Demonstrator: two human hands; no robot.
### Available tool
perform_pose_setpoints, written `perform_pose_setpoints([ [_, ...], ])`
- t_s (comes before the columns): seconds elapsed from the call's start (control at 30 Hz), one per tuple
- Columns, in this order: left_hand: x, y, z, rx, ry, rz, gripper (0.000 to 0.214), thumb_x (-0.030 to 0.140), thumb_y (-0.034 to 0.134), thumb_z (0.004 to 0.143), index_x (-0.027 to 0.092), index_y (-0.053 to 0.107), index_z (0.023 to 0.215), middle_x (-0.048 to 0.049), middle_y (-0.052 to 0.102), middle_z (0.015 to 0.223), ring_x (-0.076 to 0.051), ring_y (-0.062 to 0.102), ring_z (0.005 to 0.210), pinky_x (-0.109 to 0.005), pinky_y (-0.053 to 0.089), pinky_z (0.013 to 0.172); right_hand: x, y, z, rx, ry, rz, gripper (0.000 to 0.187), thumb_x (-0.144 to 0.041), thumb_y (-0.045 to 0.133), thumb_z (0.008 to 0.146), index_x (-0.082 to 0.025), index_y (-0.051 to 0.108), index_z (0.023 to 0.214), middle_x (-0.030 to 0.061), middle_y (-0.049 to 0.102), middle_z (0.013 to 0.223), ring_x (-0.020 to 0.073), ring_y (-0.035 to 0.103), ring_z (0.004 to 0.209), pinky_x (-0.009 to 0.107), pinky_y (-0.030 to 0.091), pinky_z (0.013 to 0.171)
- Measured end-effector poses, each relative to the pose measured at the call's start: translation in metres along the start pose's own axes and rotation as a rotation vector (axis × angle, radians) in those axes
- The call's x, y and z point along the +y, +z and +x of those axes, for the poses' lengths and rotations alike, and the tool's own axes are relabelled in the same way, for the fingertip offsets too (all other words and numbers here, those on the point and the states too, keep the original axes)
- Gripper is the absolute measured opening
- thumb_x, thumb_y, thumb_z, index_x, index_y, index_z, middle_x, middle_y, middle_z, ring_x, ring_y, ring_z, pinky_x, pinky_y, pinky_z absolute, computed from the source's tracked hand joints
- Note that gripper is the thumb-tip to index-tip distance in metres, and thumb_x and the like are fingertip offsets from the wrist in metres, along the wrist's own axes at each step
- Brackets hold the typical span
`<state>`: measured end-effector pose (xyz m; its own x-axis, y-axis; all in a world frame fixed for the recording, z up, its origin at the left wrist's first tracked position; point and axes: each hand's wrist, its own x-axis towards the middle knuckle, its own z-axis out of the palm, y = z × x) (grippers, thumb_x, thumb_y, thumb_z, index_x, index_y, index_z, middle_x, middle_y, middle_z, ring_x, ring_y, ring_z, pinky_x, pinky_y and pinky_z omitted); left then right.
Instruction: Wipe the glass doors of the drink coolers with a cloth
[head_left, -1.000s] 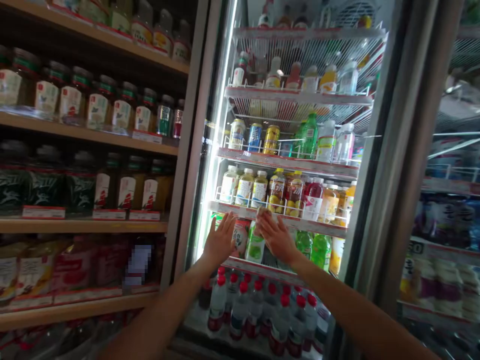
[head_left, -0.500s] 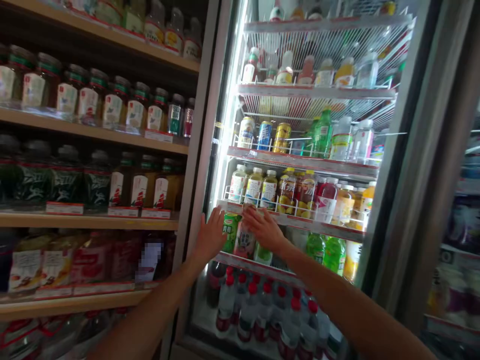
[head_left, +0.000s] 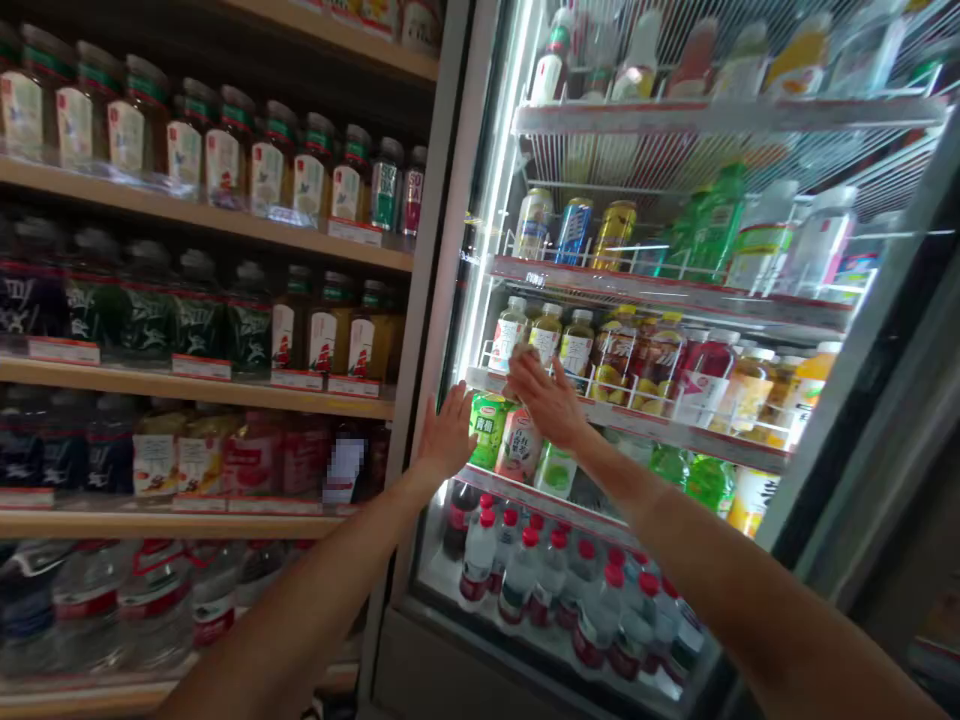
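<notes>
My left hand (head_left: 448, 436) is open with fingers stretched up, its palm against a green-labelled bottle (head_left: 487, 430) at the left end of a fridge shelf. My right hand (head_left: 546, 400) lies flat, fingers spread, over the top of a pink-labelled bottle (head_left: 519, 447), and its fingertips reach the white shelf edge (head_left: 675, 428) above. A pale green bottle (head_left: 556, 470) stands just right of the pink one. Neither hand visibly grips anything.
The fridge holds cans (head_left: 574, 230), juice bottles (head_left: 622, 355) and red-capped water bottles (head_left: 551, 575) at the bottom. Its door frame (head_left: 862, 400) stands on the right. Wooden shelves (head_left: 187, 383) of jars and dark bottles run along the left.
The view has moved closer and left. Both hands have shifted left along the row, away from the pale green bottle; the green-labelled bottle now shows beside my left hand.
</notes>
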<state>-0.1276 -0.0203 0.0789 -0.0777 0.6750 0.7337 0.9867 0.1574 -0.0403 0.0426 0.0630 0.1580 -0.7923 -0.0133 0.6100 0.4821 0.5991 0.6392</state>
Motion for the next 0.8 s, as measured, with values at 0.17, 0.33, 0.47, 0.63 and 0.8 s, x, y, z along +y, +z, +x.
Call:
perform_pose_setpoints([
  [0.17, 0.004, -0.005, 0.002, 0.017, 0.042, -0.001, 0.064, 0.027, 0.044, 0.081, 0.006, 0.026, 0.139, -0.0156, 0.017, 0.149, -0.026, 0.018, 0.138, -0.052, 0.015, 0.110, -0.004, 0.000, -0.002, 0.002, 0.037, 0.019, 0.043, -0.014, 0.039, 0.087, -0.017, 0.046, 0.130, 0.0075, 0.038, 0.143, 0.0252, 0.025, 0.136, 0.054, 0.010, 0.111],
  [0.33, 0.008, -0.010, 0.008, 0.026, 0.055, 0.018, 0.063, 0.029, 0.044, 0.082, 0.007, 0.025, 0.139, -0.0149, 0.017, 0.149, -0.025, 0.017, 0.138, -0.050, 0.014, 0.111, 0.008, -0.008, -0.018, -0.043, -0.062, 0.013, 0.042, -0.014, 0.039, 0.087, -0.018, 0.047, 0.128, 0.0053, 0.043, 0.140, 0.0225, 0.030, 0.134, 0.051, 0.009, 0.113],
  [0.47, 0.014, -0.009, 0.013, 0.037, 0.057, 0.028, 0.062, 0.030, 0.042, 0.083, 0.007, 0.027, 0.138, -0.0146, 0.018, 0.149, -0.025, 0.018, 0.138, -0.051, 0.012, 0.111, 0.033, -0.024, -0.017, 0.045, 0.185, -0.054, 0.042, -0.018, 0.038, 0.089, -0.017, 0.044, 0.131, 0.0080, 0.034, 0.145, 0.0262, 0.022, 0.137, 0.056, 0.006, 0.111],
  [0.63, 0.009, -0.006, 0.011, 0.051, 0.065, 0.035, 0.060, 0.028, 0.043, 0.083, 0.007, 0.030, 0.137, -0.0148, 0.021, 0.148, -0.025, 0.022, 0.137, -0.051, 0.016, 0.111, 0.014, -0.013, -0.046, -0.049, -0.049, -0.028, 0.042, -0.014, 0.042, 0.087, -0.018, 0.047, 0.128, 0.0051, 0.042, 0.141, 0.0231, 0.029, 0.134, 0.050, 0.014, 0.112],
  [0.8, -0.024, -0.002, -0.002, 0.053, -0.011, 0.080, 0.057, 0.025, 0.042, 0.082, 0.005, 0.033, 0.135, -0.0173, 0.025, 0.147, -0.028, 0.029, 0.134, -0.051, 0.021, 0.109, 0.006, -0.006, -0.008, -0.023, 0.003, 0.010, 0.043, -0.011, 0.038, 0.087, -0.018, 0.046, 0.129, 0.0058, 0.038, 0.143, 0.0236, 0.027, 0.135, 0.054, 0.015, 0.112],
])
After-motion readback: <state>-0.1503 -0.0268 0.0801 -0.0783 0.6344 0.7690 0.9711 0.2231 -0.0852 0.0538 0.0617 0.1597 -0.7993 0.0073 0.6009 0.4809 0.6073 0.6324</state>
